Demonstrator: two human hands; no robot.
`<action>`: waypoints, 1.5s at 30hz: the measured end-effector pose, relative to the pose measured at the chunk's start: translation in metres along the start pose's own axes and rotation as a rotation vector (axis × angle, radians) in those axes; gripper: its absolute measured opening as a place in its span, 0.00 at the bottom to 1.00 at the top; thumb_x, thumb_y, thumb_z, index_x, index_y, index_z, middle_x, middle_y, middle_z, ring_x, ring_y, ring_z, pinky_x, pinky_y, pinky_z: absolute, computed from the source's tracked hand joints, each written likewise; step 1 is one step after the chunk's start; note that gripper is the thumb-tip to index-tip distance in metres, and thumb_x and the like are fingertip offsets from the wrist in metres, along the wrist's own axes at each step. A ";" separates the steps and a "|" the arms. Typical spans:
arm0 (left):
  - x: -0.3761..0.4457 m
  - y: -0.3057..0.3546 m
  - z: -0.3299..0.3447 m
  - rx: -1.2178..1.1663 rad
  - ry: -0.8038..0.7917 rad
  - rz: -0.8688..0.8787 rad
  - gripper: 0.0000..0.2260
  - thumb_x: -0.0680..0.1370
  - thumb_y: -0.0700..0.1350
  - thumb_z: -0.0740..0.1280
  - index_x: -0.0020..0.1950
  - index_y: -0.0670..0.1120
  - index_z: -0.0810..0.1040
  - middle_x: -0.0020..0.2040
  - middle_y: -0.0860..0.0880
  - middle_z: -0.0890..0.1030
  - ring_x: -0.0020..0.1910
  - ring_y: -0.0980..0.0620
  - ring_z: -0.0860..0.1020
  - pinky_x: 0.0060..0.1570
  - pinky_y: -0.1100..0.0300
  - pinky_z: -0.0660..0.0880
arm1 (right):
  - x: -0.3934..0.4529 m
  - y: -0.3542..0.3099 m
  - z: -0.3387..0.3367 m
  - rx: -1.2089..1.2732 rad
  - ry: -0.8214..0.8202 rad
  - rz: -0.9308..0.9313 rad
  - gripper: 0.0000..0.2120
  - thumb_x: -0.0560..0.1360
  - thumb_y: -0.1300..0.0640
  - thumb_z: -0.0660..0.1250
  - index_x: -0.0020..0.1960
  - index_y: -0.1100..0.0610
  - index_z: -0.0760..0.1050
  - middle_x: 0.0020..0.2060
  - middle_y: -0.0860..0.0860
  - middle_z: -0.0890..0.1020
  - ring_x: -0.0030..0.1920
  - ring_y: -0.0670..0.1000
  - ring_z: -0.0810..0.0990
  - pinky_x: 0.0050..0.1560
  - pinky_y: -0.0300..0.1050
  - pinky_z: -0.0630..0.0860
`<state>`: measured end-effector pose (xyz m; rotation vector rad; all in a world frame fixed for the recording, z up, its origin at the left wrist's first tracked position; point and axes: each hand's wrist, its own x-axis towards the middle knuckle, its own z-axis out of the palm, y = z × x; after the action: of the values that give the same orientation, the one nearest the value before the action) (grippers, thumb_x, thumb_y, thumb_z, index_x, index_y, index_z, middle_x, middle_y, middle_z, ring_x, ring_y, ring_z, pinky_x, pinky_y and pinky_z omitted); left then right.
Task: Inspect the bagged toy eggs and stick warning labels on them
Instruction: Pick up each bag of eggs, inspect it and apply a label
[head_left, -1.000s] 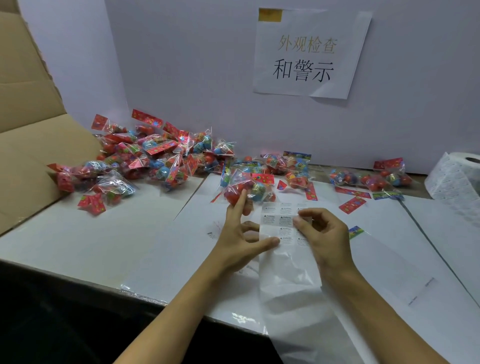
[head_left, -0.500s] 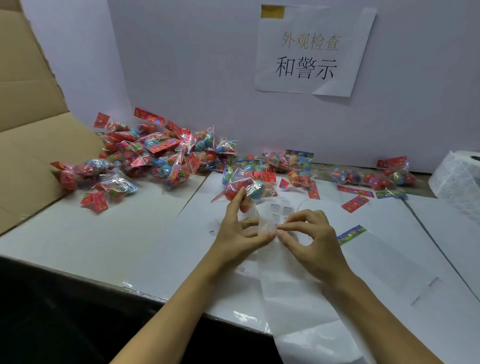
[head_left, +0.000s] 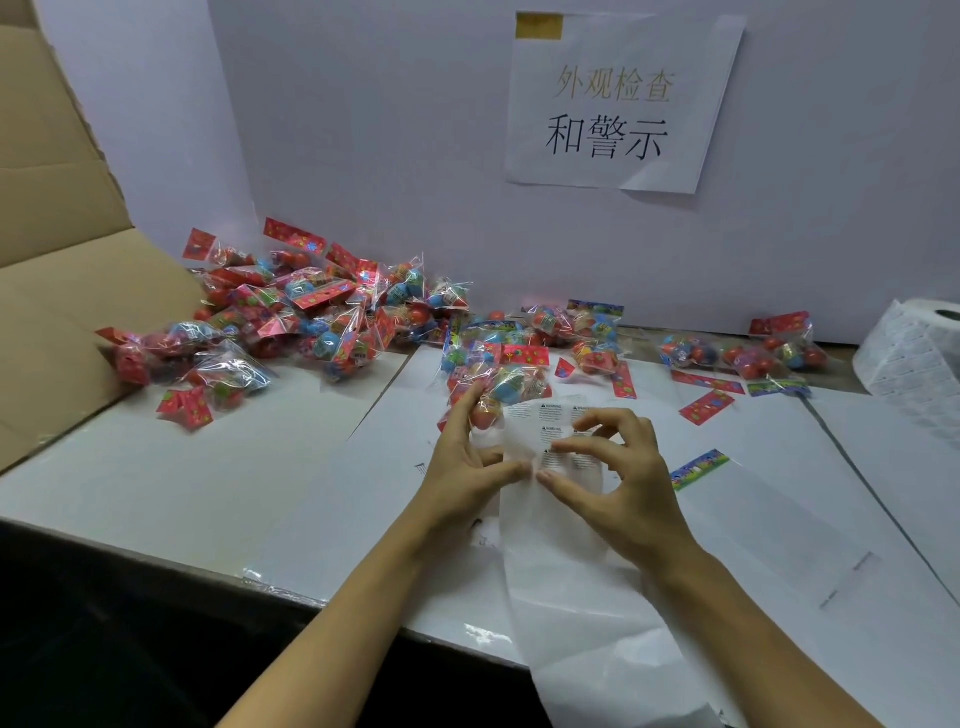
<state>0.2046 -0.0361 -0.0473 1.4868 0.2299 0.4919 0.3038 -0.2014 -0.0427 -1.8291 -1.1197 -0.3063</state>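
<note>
**Both hands at the label strip, mid-frame**

The left hand (head_left: 462, 462) and right hand (head_left: 618, 483) meet at the centre of the frame over a long translucent backing strip (head_left: 561, 582). The left grip has thumb and fingers curled in, pinching the strip's left edge, its index finger stretched up against a bagged toy egg pack (head_left: 498, 384) just above. The right grip is half closed, thumb and forefinger nipping at one of the warning labels (head_left: 553, 415) on the strip; whether a label is actually lifted I cannot tell. The labels show a triangle mark and the word "WARNING"; the small print below is too fine to read.

The strip runs lengthwise from the hands down to the lower right edge of the frame, hanging off the desk (head_left: 182, 467).

A heap of bagged eggs (head_left: 291, 322) with red header cards lies at middle left, more packs (head_left: 743, 353) at middle right. A label roll (head_left: 914, 348) sits at the far right edge. A sheet (head_left: 618, 98) taped on the wall, upper centre, reads "外观检查 和警示". A cardboard flap (head_left: 57, 234) fills the upper left.
</note>
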 end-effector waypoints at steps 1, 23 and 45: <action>0.000 -0.001 0.000 -0.016 -0.002 -0.001 0.43 0.73 0.31 0.76 0.75 0.63 0.60 0.69 0.50 0.74 0.58 0.45 0.85 0.57 0.40 0.82 | 0.000 0.000 0.000 -0.003 0.000 -0.004 0.18 0.67 0.43 0.76 0.54 0.50 0.85 0.56 0.46 0.74 0.59 0.42 0.70 0.55 0.34 0.75; -0.003 0.005 0.001 -0.036 -0.044 -0.001 0.47 0.67 0.44 0.82 0.74 0.71 0.59 0.71 0.61 0.70 0.62 0.47 0.83 0.53 0.47 0.83 | -0.002 -0.008 -0.001 0.116 0.027 -0.041 0.10 0.71 0.54 0.77 0.51 0.56 0.86 0.48 0.49 0.82 0.52 0.43 0.81 0.52 0.37 0.79; -0.006 0.003 0.008 0.321 -0.040 0.111 0.50 0.73 0.44 0.79 0.83 0.58 0.47 0.84 0.52 0.56 0.64 0.65 0.70 0.56 0.69 0.77 | -0.004 -0.009 0.001 -0.025 0.059 -0.042 0.04 0.68 0.65 0.80 0.40 0.60 0.86 0.45 0.53 0.81 0.48 0.49 0.79 0.46 0.44 0.81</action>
<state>0.2020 -0.0464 -0.0442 1.8286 0.2021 0.5307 0.2942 -0.2017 -0.0399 -1.8082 -1.1190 -0.3978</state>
